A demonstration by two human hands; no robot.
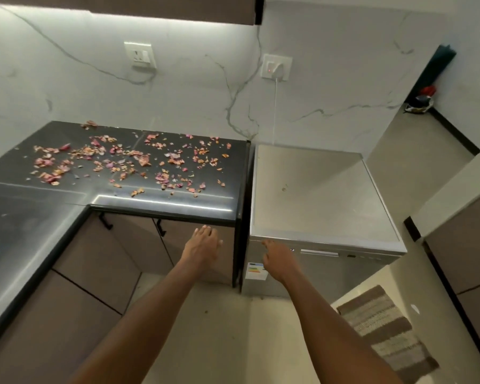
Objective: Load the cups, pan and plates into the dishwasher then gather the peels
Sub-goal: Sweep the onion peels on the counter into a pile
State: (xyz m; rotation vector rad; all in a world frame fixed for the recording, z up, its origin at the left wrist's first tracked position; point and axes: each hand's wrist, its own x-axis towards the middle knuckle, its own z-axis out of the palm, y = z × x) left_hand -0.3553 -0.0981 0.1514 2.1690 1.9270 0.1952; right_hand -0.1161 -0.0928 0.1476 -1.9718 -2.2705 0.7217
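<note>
- Many peels (128, 159) lie scattered across the dark counter (25, 231), far left; they look papery, light and brittle, best swept into a heap with flat palms
- Both hands hold nothing; left hand (203, 246) spread near the counter edge; right hand (279, 257) loosely open at the closed dishwasher (316, 195), right

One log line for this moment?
hands: open, empty | dishwasher: closed | peels: scattered on counter

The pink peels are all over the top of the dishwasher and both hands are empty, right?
Not quite. The head view shows the peels scattered on the black counter, not on the dishwasher. Both hands, left hand and right hand, are empty.
</note>
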